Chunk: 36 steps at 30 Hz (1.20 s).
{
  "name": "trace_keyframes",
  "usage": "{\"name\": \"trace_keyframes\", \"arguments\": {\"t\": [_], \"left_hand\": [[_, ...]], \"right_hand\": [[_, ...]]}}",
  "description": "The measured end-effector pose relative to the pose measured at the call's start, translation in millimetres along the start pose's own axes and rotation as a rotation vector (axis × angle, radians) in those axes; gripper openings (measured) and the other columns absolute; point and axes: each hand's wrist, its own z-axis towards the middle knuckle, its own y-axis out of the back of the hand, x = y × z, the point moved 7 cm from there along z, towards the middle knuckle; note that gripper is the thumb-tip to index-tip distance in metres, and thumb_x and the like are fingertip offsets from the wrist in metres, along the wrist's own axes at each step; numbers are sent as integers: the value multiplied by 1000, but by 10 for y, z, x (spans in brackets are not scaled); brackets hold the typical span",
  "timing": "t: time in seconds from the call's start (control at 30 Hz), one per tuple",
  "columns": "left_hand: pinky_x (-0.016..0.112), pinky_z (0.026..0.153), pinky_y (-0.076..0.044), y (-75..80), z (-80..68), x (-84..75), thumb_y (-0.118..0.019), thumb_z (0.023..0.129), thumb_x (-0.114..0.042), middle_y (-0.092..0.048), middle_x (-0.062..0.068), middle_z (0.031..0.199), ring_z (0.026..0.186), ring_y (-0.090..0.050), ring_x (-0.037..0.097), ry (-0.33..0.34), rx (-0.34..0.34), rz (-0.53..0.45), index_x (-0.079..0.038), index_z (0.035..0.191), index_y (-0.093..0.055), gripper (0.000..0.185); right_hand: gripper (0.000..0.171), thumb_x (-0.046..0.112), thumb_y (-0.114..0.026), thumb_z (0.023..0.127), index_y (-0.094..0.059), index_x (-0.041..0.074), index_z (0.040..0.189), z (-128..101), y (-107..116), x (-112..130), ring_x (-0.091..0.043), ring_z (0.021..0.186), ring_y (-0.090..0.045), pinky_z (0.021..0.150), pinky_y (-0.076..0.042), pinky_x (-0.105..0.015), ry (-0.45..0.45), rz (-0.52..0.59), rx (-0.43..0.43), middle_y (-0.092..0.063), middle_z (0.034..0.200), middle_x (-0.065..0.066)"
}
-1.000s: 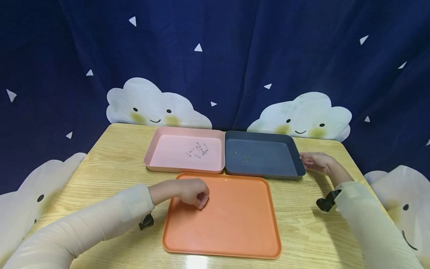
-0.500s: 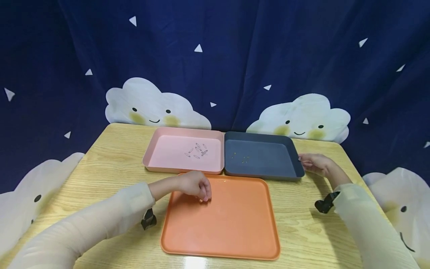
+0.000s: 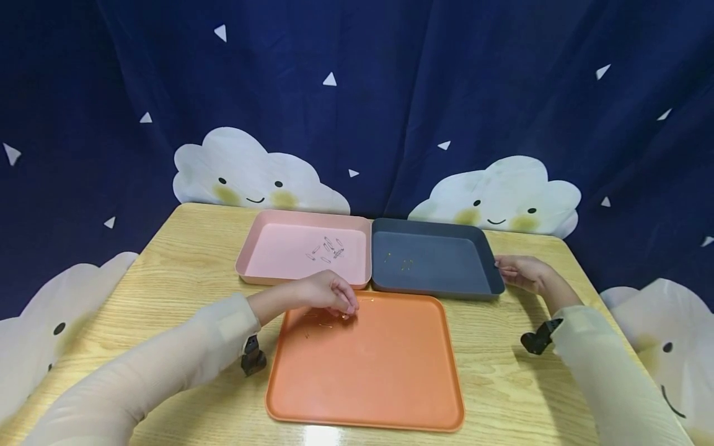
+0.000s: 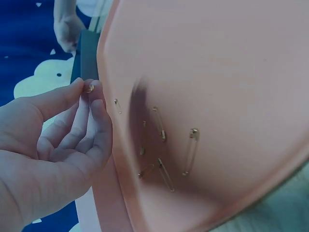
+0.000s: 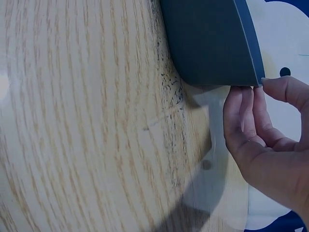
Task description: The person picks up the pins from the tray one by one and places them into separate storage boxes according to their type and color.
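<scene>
While your left hand (image 3: 329,296) pinches a gold safety pin (image 4: 89,88) over the orange tray (image 3: 390,371), your right hand's (image 3: 521,272) fingers (image 5: 241,116) grip the grey tray (image 3: 480,244).

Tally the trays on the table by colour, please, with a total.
Pink tray: 1
Dark grey tray: 1
Orange tray: 1
Total: 3 trays

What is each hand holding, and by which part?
The left hand pinches a small gold safety pin by its end between thumb and fingertips. The right hand holds the dark tray by its edge.
</scene>
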Motion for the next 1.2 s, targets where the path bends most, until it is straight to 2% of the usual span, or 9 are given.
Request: {"name": "trace_keyframes", "arguments": {"t": [0.2, 0.33, 0.43, 0.6, 0.73, 0.83, 0.9, 1.07, 1.2], "left_hand": [[23, 75, -60, 37, 72, -66, -66, 86, -1, -73, 20, 100, 72, -67, 6, 2, -22, -71, 7, 104, -68, 20], [28, 80, -61, 55, 131, -114, -66, 86, 0, -72, 22, 103, 72, -67, 7, 8, -30, -127, 9, 108, -66, 24], [30, 81, -61, 78, 184, -157, -65, 86, 1, -71, 22, 105, 72, -67, 8, 12, -43, -166, 10, 110, -65, 25], [38, 89, -59, 104, 274, -254, -64, 86, 3, -70, 24, 109, 74, -68, 12, 20, -58, -249, 11, 113, -63, 28], [31, 83, -60, 97, 345, -353, -62, 87, 6, -73, 16, 91, 71, -64, 11, 5, -43, -311, 14, 115, -59, 30], [22, 71, -58, 108, 405, -426, -62, 87, 5, -70, 3, 79, 69, -62, 10, -4, -44, -296, 14, 115, -59, 30], [22, 70, -58, 137, 454, -471, -63, 87, 3, -70, 1, 78, 69, -62, 10, -4, -55, -264, 12, 114, -61, 29], [36, 91, -58, 213, 575, -601, -63, 88, 0, -72, 14, 97, 73, -63, 13, 2, -81, -203, 8, 113, -64, 26], [39, 97, -55, 243, 668, -707, -62, 89, 0, -70, 17, 103, 76, -62, 14, 6, -97, -214, 7, 111, -65, 23]], "right_hand": [[48, 13, -45, 98, -34, -4, 141, 5, 16, -19, 4, 75, -57, 74, -52, -14, -3, -11, -16, -62, 83, 15], [32, 11, -46, 97, -47, 5, 128, 15, 14, -32, 3, 75, -59, 74, -53, -15, -5, 24, -19, -63, 82, 13], [27, 10, -46, 97, -49, 7, 123, 12, 12, -33, 2, 75, -59, 73, -54, -15, -8, 42, -21, -63, 82, 12], [47, 11, -46, 97, -34, -3, 140, 4, 8, -27, 3, 73, -57, 73, -53, -14, -11, 24, -29, -61, 82, 12], [51, 11, -46, 97, -30, -4, 143, 7, 6, -35, 3, 76, -58, 74, -53, -14, -13, 24, -24, -61, 83, 12], [43, 11, -46, 96, -37, 1, 137, 14, 11, -51, 2, 76, -59, 74, -53, -14, -17, 38, -24, -62, 83, 11], [40, 11, -46, 97, -38, 1, 135, 18, 14, -54, 3, 76, -59, 74, -54, -14, -15, 32, -23, -62, 83, 12], [47, 12, -46, 97, -33, -3, 140, 14, 14, -40, 3, 74, -56, 74, -54, -14, -5, 9, -23, -62, 82, 14], [46, 11, -45, 96, -34, -3, 139, 5, 8, -24, 4, 72, -56, 74, -54, -14, -3, 24, -16, -62, 81, 13]]}}
